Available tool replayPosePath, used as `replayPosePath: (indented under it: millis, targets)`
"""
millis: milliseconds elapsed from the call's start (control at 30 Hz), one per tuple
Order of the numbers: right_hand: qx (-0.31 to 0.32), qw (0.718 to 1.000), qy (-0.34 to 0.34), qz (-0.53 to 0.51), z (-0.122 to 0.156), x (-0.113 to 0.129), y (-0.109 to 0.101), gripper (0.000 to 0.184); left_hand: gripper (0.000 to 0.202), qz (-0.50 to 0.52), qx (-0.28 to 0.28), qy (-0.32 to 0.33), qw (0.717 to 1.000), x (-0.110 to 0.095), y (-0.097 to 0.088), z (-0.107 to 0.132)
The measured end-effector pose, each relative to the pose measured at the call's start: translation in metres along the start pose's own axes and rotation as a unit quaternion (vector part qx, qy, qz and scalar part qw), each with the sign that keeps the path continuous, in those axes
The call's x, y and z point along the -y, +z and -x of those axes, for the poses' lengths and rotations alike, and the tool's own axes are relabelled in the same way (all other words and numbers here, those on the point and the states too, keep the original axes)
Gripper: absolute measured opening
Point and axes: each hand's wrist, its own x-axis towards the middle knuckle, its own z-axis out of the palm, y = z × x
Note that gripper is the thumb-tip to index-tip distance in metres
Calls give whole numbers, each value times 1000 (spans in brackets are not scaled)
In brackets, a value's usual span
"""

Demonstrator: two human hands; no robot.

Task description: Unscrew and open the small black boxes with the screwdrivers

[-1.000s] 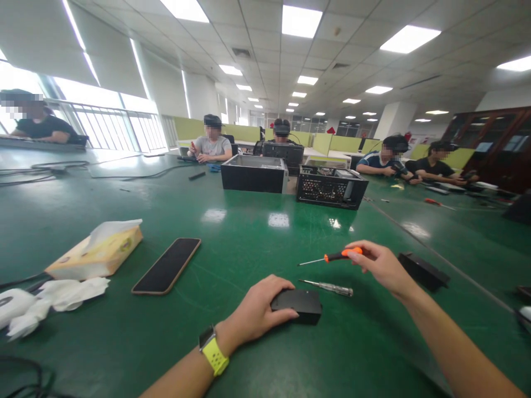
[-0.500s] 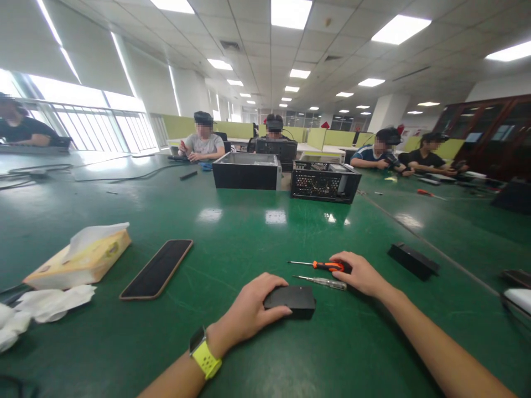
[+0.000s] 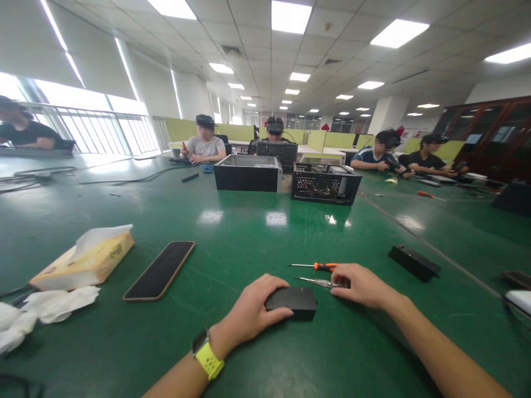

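Observation:
My left hand [image 3: 258, 307], a watch on its wrist, is closed round the left end of a small black rectangular box [image 3: 293, 303] that rests on the green table. To its right, the fingers of my right hand [image 3: 360, 284] pinch the handle of a slim, clear-handled screwdriver [image 3: 317, 282], whose shaft points left. Just beyond lies an orange-and-black screwdriver [image 3: 323, 266], parallel to it; the end of its handle is hidden behind my right hand. A second black box-shaped piece [image 3: 414, 262] lies farther right.
On the left are a phone [image 3: 161, 271], a tissue pack [image 3: 85, 262] and crumpled tissues [image 3: 58, 304]. Two computer cases, one dark [image 3: 246, 177] and one perforated [image 3: 323, 185], stand farther back. Several people sit around the table, and cables lie at the far left.
My right hand has moved from the orange-and-black screwdriver's handle toward me, onto the clear-handled screwdriver. My left hand stays on the black box.

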Motion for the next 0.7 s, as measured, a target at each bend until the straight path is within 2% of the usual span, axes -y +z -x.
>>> replayPosePath:
  millis: [133,333,467,700]
  targets:
    - [-8,997,18,-75,1,-5,-3,22,37,0,-1,1,1000,2,1,1]
    - [-61,971,31,-230,10,-18,-28,31,38,-1,-9,5,1000,3,2,1]
    - [-44,957,22,-286,14,-22,-34,29,38,-2,-7,1,1000,3,3,1]
    - [-11,948,26,-318,12,-19,-28,28,37,-2,-7,1,1000,2,2,2]
